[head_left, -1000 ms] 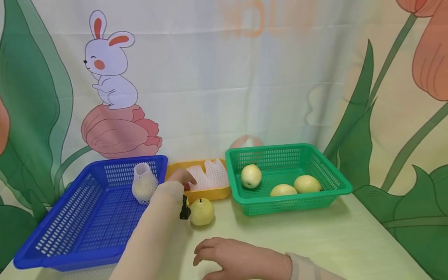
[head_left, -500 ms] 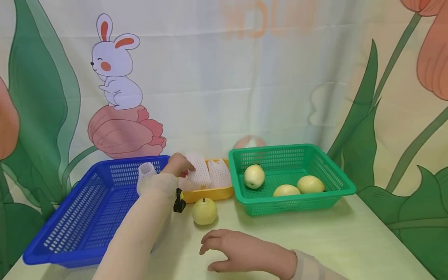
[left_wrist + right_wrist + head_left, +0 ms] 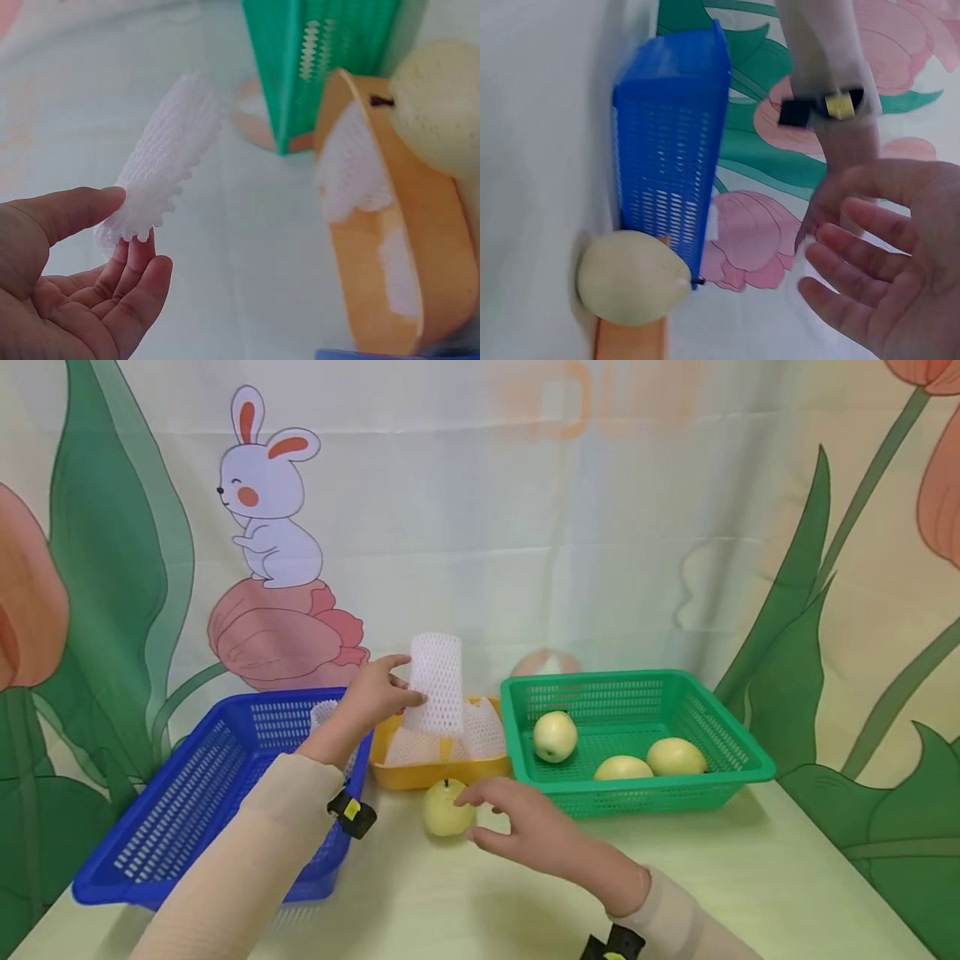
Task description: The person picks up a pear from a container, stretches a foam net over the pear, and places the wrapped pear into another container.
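Observation:
My left hand pinches a white foam fruit net between thumb and fingers, raised above the yellow tray. In the left wrist view the foam net is a flattened sleeve with a scalloped edge, gripped near one end. My right hand is held over the table with relaxed, parted fingers and nothing in them. Close to its fingertips, a yellow-green pear stands stem up on the table in front of the tray. Further foam nets lie in the tray.
At the left stands a blue basket, a foam-netted item inside mostly hidden by my left arm. A green basket on the right holds 3 pears. A printed curtain hangs behind the table.
My left hand has lifted a foam net up out of the yellow tray. My right hand has moved forward and up, nearer the pear on the table.

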